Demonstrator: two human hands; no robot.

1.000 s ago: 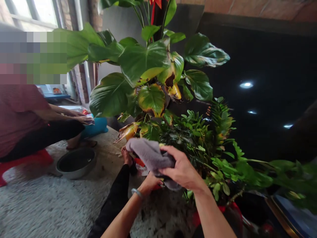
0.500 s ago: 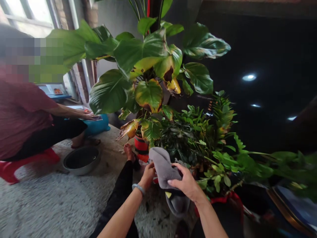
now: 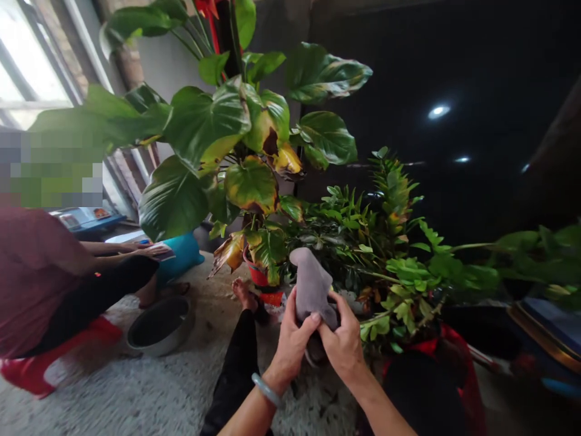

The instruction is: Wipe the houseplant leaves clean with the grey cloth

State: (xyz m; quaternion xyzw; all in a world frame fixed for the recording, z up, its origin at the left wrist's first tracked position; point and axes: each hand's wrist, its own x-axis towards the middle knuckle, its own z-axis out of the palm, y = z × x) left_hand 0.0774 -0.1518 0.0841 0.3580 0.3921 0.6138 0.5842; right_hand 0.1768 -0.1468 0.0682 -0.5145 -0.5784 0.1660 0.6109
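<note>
One grey cloth (image 3: 312,283) is gripped by two hands — the left hand (image 3: 293,339) and the right hand (image 3: 345,344) both close around its lower end, thumbs meeting at its front, so the cloth stands up between them. One pale bangle (image 3: 266,389) circles the left wrist. Just behind the grip stands one red pot (image 3: 259,277) under a large-leaved plant (image 3: 213,130); a bushier small-leaved plant (image 3: 385,254) crowds in from the right of the grip, its fronds touching the right hand's far side. Left of the grip, well apart, one metal bowl (image 3: 160,326) sits on the floor beside a seated person (image 3: 49,284). The cloth's bottom is hidden inside the fists — the pot's base is blurred.
</note>
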